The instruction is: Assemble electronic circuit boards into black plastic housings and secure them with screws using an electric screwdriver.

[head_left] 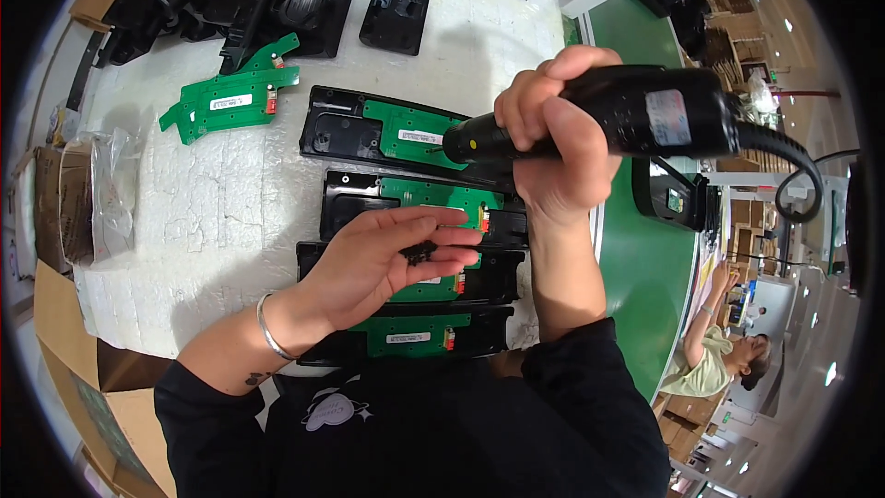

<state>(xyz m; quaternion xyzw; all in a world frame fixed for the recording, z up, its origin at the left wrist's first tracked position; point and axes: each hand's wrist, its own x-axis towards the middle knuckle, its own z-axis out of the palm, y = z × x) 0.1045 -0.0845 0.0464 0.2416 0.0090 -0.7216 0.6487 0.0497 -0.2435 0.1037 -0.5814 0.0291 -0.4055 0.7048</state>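
Observation:
My right hand (562,129) is wrapped round a black electric screwdriver (636,111), its tip pointing left at a green circuit board (396,120). That board lies in the farthest of several black plastic panels (330,120) lined up one behind another. Palm up, my left hand (369,258) is cupped over the nearer panels, fingers stretched to the right. A small heap of black screws (421,253) rests in it. Below it, the nearest panel holds another green circuit board (378,337) with a white label. The screwdriver's nose and my hand hide part of the farthest panel.
Loose green boards (230,101) lie at the left on the white foam surface (194,212). Large black housings (304,0) are piled at the far edge. A cardboard box (69,194) stands left. Rightward are a green table (650,286), the screwdriver's cable (802,166) and another person (714,350).

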